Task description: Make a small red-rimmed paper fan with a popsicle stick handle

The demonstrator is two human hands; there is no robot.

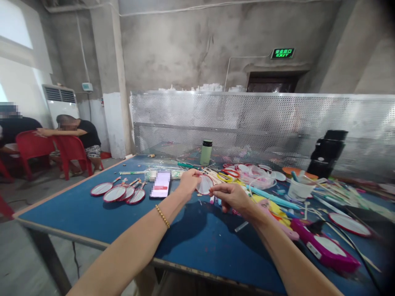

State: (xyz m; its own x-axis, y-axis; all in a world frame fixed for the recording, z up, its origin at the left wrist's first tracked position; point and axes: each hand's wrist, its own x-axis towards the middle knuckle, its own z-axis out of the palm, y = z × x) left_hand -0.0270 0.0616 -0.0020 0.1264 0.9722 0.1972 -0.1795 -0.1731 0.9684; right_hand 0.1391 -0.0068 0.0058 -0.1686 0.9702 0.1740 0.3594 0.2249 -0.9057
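Note:
A small round fan [204, 185] with a white face and a thin red rim is held up over the blue table. My left hand [189, 183], above a gold bead bracelet, is closed on its left edge. At the fan's right edge, the thumb and forefinger of my right hand [231, 197] are pinched together on the rim; the other fingers curl below. Several similar fans [115, 194] lie overlapping on the left. Between them and my left hand is a lit phone [160, 184], propped up at a tilt.
Behind my hands stand a green bottle [206, 153] and yellow-handled scissors [224, 176]. To the right are a white cup [300, 189] with tools, a magenta device [325, 246] with a black cable, and scattered craft pieces. A perforated metal panel [191, 119] borders the back. People sit at far left.

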